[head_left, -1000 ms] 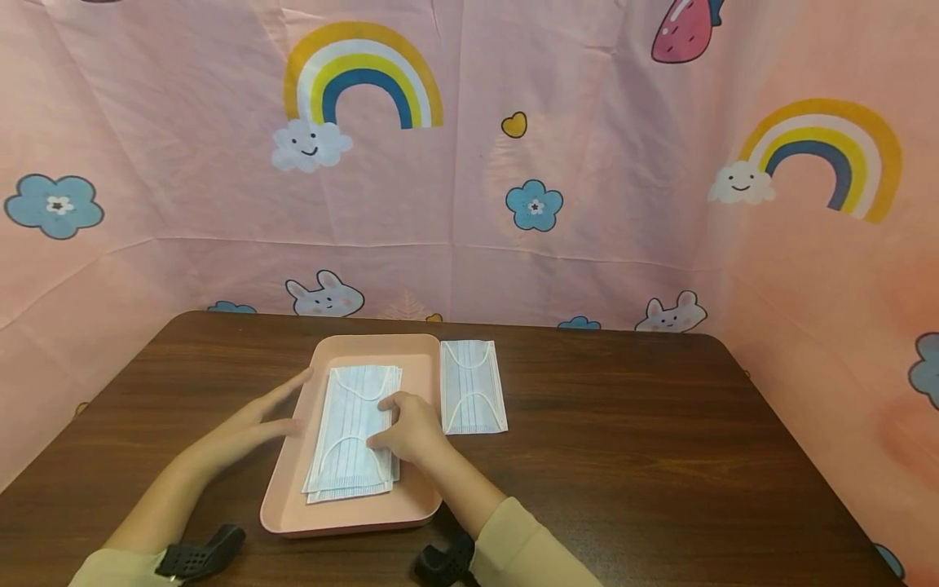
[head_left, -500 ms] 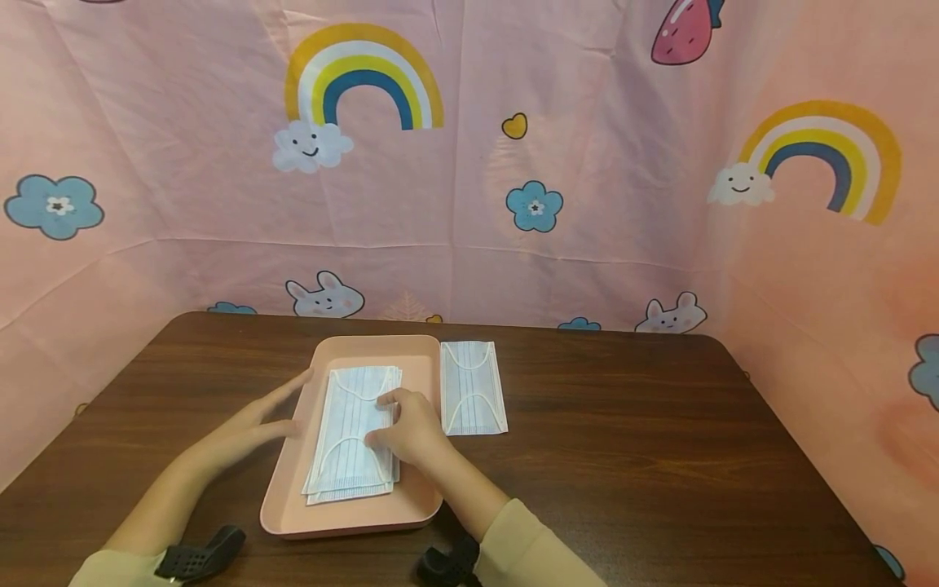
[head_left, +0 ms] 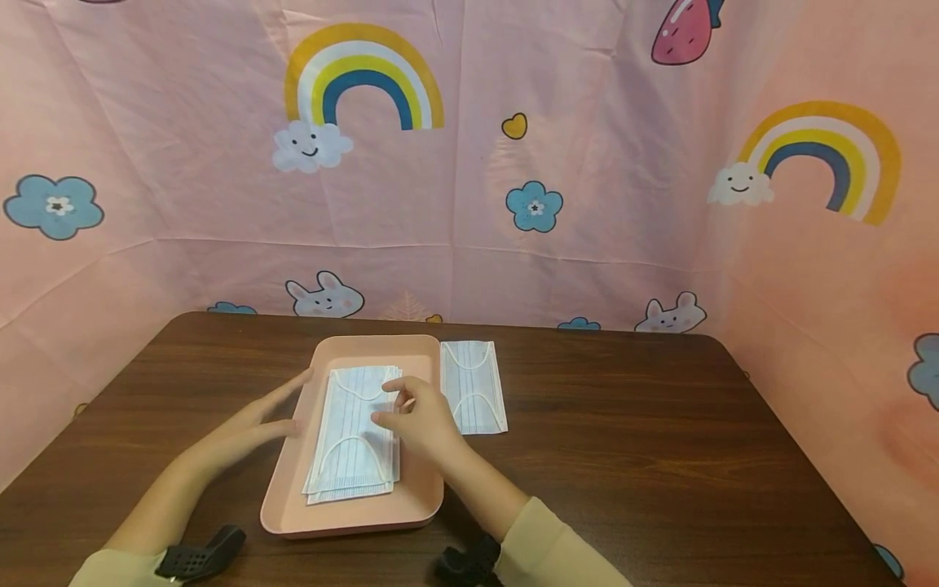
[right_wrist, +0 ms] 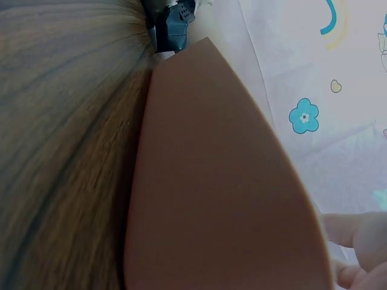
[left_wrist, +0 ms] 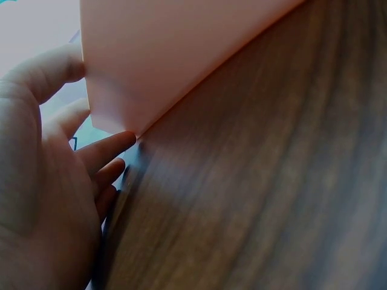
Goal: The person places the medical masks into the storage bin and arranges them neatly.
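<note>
One pink tray (head_left: 421,359); one mask stack (head_left: 352,440) inside; one mask (head_left: 480,383) on one table (head_left: 660,440); two hands.

Bare table (head_left: 660,456) right of the loose mask (head_left: 473,397) is free.

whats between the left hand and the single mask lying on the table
In the head view: the pink plastic tray with a stack of white masks, and the right hand above it. Left hand; single white mask.

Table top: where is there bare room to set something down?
The table is bare right of the loose face mask, and left of the left hand. It is crowded around the pink tray, its mask stack and the right hand.
</note>
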`<state>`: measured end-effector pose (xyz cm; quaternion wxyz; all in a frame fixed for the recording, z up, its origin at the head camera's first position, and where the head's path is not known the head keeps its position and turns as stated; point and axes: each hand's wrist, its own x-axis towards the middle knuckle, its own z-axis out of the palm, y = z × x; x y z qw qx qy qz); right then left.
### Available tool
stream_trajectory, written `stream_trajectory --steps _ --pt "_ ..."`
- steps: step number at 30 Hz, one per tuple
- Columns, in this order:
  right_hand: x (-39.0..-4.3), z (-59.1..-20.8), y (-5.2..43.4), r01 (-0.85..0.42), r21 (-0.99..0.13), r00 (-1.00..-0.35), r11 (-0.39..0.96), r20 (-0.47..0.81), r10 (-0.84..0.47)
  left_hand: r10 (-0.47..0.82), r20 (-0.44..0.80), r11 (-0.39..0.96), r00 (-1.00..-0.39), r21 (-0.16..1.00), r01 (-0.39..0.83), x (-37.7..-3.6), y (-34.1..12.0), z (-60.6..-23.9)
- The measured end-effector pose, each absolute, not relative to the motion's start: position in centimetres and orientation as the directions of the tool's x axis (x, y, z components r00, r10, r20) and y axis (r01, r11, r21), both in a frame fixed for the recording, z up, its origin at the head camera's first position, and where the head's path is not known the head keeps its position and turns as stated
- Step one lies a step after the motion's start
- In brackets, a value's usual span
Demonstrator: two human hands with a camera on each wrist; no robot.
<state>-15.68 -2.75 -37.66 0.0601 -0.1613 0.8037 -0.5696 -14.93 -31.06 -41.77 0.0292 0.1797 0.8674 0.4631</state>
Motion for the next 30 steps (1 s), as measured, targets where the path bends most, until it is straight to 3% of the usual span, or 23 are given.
stream_trajectory --steps 7,17,30 --pt "-15.5 -37.3 -1.5 -0.225 -0.948 -0.928 0.224 0.139 -0.345 0.35 0.117 0.503 -0.929 0.813 0.292 -14.9 -31.1 -41.6" --pt "-15.9 -37.0 1.0 -0.325 -0.902 -0.924 0.284 0.239 -0.298 0.342 0.098 0.51 -0.935 0.816 0.272 -15.0 -31.1 -41.6" --pt "-17.1 -36.8 4.5 -0.348 -0.879 -0.927 0.327 0.271 -0.258 0.349 0.102 0.507 -0.932 0.815 0.279 -15.1 -31.1 -41.8"
